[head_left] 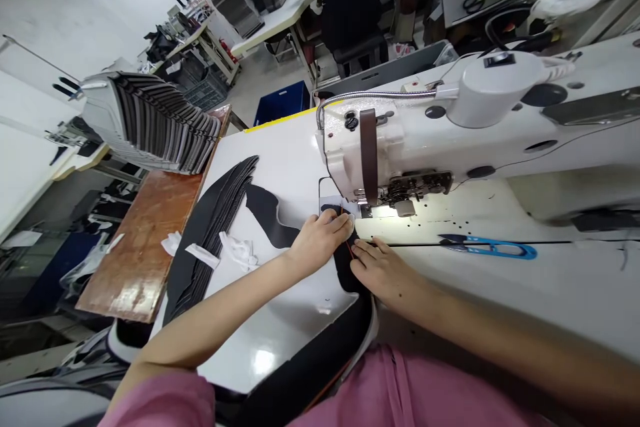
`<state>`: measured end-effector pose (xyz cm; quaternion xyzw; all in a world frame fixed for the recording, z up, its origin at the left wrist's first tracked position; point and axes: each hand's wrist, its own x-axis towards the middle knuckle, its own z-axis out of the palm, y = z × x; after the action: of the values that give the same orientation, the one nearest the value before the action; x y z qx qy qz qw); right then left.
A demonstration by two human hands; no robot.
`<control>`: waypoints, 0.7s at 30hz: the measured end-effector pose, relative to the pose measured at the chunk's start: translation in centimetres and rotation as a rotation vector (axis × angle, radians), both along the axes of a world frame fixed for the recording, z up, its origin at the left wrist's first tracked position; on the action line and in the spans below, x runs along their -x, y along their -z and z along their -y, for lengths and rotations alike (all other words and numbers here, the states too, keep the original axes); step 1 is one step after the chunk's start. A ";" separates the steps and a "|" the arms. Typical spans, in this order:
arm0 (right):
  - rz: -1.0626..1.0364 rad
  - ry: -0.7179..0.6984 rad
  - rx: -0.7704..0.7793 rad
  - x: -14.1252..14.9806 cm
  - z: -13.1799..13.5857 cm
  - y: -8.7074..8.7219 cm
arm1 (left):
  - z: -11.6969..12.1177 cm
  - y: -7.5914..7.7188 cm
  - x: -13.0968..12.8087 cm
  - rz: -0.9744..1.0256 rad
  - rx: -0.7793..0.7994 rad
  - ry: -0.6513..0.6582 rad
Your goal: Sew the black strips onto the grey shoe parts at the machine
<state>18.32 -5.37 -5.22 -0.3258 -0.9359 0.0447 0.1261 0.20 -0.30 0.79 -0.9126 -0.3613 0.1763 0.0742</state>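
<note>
A long black strip [345,270] was draped over the near edge of the white work surface [295,300], and its far end was positioned at the head of a sewing machine [400,127]. An orange line was visible along the strip. The right hand [380,273] was laid on the strip's right side, with the fingers extended and slightly spread. The left hand [323,237] was placed on the strip just beside the needle area, with the fingers bent and held close together; a white covering was seen at one fingertip. Whether the strip was pinched by either hand could not be determined. To the right of the right hand, blue-handled snips [493,248] were laid flat beside the machine bed. Along the left edge of the surface, a stack of black pieces [213,233] was fanned out, with white scraps [240,252] placed on and beside it. A single curved black piece [270,217] was located between the stack and the left hand. Beyond the left edge, a bundle of grey pieces [160,120] was set on a wooden table [125,247]. Beyond the yellow-trimmed far edge, a blue bin [283,103] and a seated co-worker [345,0] were visible.
</note>
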 end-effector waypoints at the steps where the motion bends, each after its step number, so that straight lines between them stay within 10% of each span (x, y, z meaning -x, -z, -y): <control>1: 0.005 0.008 0.003 0.0 0.0 -0.1 | -0.1 0.0 0.0 0.003 0.001 -0.004; 21: 0.090 0.146 0.116 -2.6 -1.5 -2.0 | -3.1 0.6 -3.5 0.092 0.069 0.007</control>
<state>20.93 -3.90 -3.25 -0.4016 -0.9102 0.0749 0.0677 3.74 2.83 0.20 -0.9230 -0.3548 0.1463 0.0265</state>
